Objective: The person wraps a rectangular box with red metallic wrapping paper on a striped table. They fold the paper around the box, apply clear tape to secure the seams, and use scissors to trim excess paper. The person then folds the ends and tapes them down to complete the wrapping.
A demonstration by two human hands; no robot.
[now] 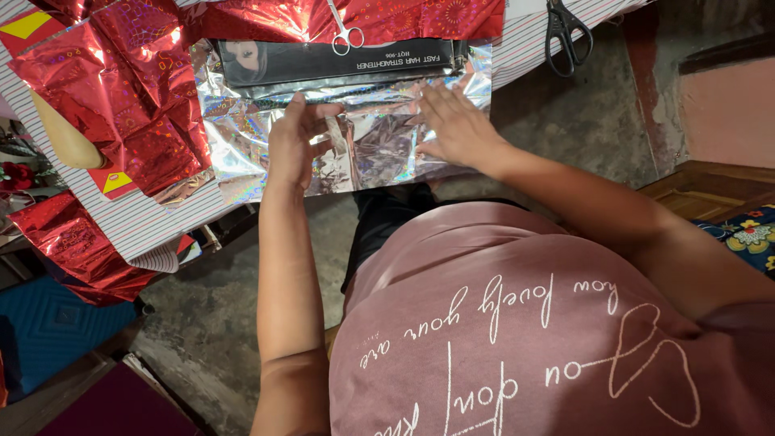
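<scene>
A sheet of silver holographic wrapping foil (pixel 242 145) lies on the striped table, folded partly over a long dark box (pixel 339 60). My left hand (pixel 292 145) grips a raised fold of the foil between thumb and fingers. My right hand (pixel 456 127) lies flat on the foil, fingers spread, pressing it down just below the box. The box's top face still shows beyond the foil edge.
Crumpled red holographic foil (pixel 121 81) covers the table's left side and back. Small silver scissors (pixel 345 32) rest on the box's far edge; black-handled scissors (pixel 567 32) lie at the right. The striped table cover (pixel 129 226) hangs over the near edge. Concrete floor lies below.
</scene>
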